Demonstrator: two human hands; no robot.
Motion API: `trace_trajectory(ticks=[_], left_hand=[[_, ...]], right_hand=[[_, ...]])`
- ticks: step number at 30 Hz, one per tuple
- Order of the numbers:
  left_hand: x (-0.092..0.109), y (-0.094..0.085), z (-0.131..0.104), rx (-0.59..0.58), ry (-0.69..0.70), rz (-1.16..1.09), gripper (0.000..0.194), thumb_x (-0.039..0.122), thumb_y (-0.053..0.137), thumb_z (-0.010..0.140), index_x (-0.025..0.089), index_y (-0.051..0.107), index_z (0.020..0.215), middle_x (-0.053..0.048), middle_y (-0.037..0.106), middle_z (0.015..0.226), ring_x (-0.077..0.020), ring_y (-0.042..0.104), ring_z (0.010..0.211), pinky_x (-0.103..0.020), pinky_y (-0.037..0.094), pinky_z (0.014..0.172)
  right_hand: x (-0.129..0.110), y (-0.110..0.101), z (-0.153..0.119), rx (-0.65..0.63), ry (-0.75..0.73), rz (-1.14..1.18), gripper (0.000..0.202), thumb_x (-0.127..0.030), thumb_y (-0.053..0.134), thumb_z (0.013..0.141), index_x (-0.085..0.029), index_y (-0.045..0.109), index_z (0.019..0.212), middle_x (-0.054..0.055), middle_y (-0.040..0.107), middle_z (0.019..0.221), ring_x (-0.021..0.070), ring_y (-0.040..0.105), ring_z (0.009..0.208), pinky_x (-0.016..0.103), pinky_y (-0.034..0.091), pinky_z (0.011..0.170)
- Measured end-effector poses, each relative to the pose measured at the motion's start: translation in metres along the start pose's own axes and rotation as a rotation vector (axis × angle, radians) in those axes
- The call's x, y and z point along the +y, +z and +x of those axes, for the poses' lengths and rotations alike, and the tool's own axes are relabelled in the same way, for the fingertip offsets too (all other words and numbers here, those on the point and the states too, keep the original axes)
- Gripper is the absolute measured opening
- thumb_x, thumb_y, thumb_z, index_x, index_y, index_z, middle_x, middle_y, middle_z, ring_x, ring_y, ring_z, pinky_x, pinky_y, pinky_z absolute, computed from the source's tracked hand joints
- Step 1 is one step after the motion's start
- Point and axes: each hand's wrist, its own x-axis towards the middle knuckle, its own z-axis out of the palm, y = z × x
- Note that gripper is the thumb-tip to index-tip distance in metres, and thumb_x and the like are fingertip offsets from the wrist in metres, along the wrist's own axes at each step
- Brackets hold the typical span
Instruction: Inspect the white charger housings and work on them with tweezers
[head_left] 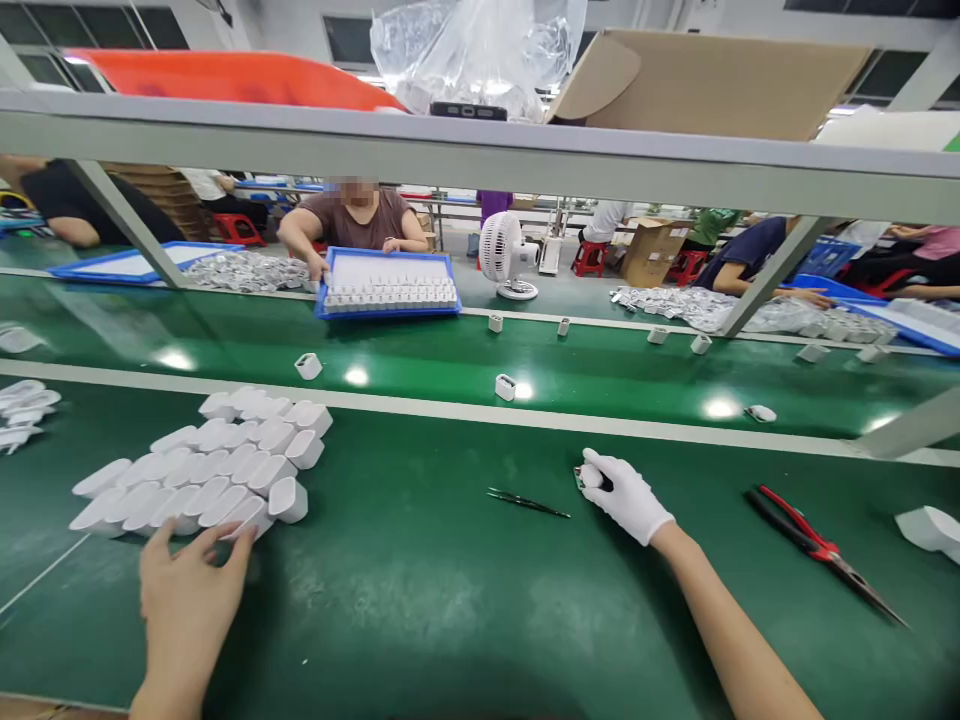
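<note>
Dozens of white plastic housings, too closely packed for an exact count, lie in rows on the green bench at near left. My bare left hand rests open with its fingertips against the near edge of the batch, gripping nothing. By my judgement this is the pick-up step: one housing has to be parted from the pile without knocking the neat rows askew. Moving right, one pair of tweezers lies flat on the bench, just beside my gloved right hand, which is closed around a small part; what that part is I cannot tell. One pair of red-handled pliers lies further right, well apart from both hands. On the moving belt beyond, two loose housings sit close to me, with more spaced along its far edge. Across it, a person's hands hold one blue tray partly filled with parts, beside one small white fan.
</note>
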Motion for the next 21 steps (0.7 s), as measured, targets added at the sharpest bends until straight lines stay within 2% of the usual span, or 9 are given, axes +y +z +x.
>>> trace_trajectory(ticks=[3, 5, 8, 11, 13, 15, 17, 19, 21], left_hand=[[0.022, -0.023, -0.010, 0.147, -0.027, -0.104, 0.026, 0.044, 0.047, 0.079, 0.020, 0.058, 0.077, 0.000, 0.042, 0.135, -0.0306, 0.048, 0.117, -0.048, 0.039, 0.099], [0.047, -0.037, -0.017, 0.114, 0.011, -0.245, 0.024, 0.044, 0.050, 0.076, 0.021, 0.056, 0.078, -0.001, 0.053, 0.125, -0.0276, 0.055, 0.107, -0.043, 0.042, 0.096], [0.096, -0.036, -0.023, -0.246, 0.191, -0.479, 0.027, 0.044, 0.053, 0.074, 0.020, 0.057, 0.084, -0.004, 0.063, 0.093, -0.0220, 0.059, 0.085, -0.032, 0.049, 0.078], [0.146, -0.005, -0.029, -0.591, 0.381, -0.637, 0.017, 0.033, 0.055, 0.077, 0.021, 0.056, 0.090, -0.001, 0.062, 0.088, -0.0171, 0.057, 0.076, -0.028, 0.046, 0.071], [0.168, 0.022, -0.035, -0.682, 0.409, -0.723, 0.028, 0.026, 0.057, 0.076, 0.021, 0.052, 0.103, -0.002, 0.062, 0.091, -0.0170, 0.057, 0.079, -0.029, 0.045, 0.073], [0.176, 0.045, -0.040, -0.738, 0.406, -0.754, 0.044, 0.021, 0.062, 0.071, 0.018, 0.050, 0.113, -0.003, 0.061, 0.089, -0.0166, 0.056, 0.074, -0.029, 0.045, 0.071], [0.173, 0.059, -0.043, -0.746, 0.420, -0.759, 0.044, 0.019, 0.063, 0.069, 0.018, 0.054, 0.112, -0.004, 0.059, 0.094, -0.0156, 0.055, 0.073, -0.028, 0.045, 0.071], [0.165, 0.064, -0.044, -0.771, 0.430, -0.765, 0.055, 0.022, 0.066, 0.068, 0.020, 0.051, 0.121, -0.003, 0.058, 0.091, -0.0147, 0.053, 0.070, -0.027, 0.045, 0.068], [0.157, 0.064, -0.043, -0.840, 0.429, -0.783, 0.073, 0.026, 0.068, 0.069, 0.020, 0.038, 0.135, 0.000, 0.055, 0.077, -0.0141, 0.050, 0.065, -0.027, 0.044, 0.066]], right_hand=[[-0.002, 0.000, -0.004, 0.045, 0.071, 0.066, 0.046, -0.037, 0.062, 0.068, -0.029, 0.059, 0.113, 0.003, 0.066, 0.104, 0.0246, 0.058, 0.097, 0.036, 0.045, 0.083], [-0.010, 0.002, -0.005, 0.079, 0.128, 0.186, 0.041, -0.043, 0.061, 0.068, -0.025, 0.061, 0.105, 0.004, 0.068, 0.094, 0.0226, 0.063, 0.085, 0.033, 0.048, 0.075], [-0.030, 0.004, 0.000, 0.125, 0.154, 0.339, 0.033, -0.046, 0.054, 0.073, -0.023, 0.061, 0.095, 0.003, 0.068, 0.078, 0.0188, 0.064, 0.068, 0.029, 0.049, 0.061], [-0.050, 0.006, 0.008, 0.144, 0.081, 0.203, 0.026, -0.045, 0.053, 0.073, -0.025, 0.063, 0.086, 0.003, 0.068, 0.077, 0.0198, 0.063, 0.070, 0.029, 0.047, 0.062], [-0.055, 0.010, 0.012, 0.117, 0.038, 0.041, 0.027, -0.045, 0.057, 0.069, -0.026, 0.065, 0.086, 0.004, 0.068, 0.085, 0.0237, 0.063, 0.079, 0.032, 0.046, 0.066], [-0.049, 0.018, 0.015, 0.110, 0.012, -0.071, 0.038, -0.047, 0.061, 0.065, -0.029, 0.065, 0.098, 0.005, 0.066, 0.100, 0.0291, 0.059, 0.095, 0.037, 0.046, 0.072], [-0.036, 0.027, 0.019, 0.112, -0.035, -0.091, 0.051, -0.047, 0.060, 0.066, -0.031, 0.059, 0.114, 0.003, 0.061, 0.117, 0.0308, 0.054, 0.105, 0.041, 0.046, 0.079], [-0.023, 0.033, 0.023, 0.081, -0.091, -0.028, 0.051, -0.044, 0.054, 0.072, -0.032, 0.054, 0.121, 0.002, 0.059, 0.120, 0.0275, 0.055, 0.106, 0.041, 0.046, 0.083], [-0.016, 0.034, 0.026, 0.065, -0.056, 0.050, 0.051, -0.042, 0.052, 0.074, -0.029, 0.052, 0.124, 0.003, 0.062, 0.113, 0.0247, 0.058, 0.102, 0.039, 0.047, 0.084]])
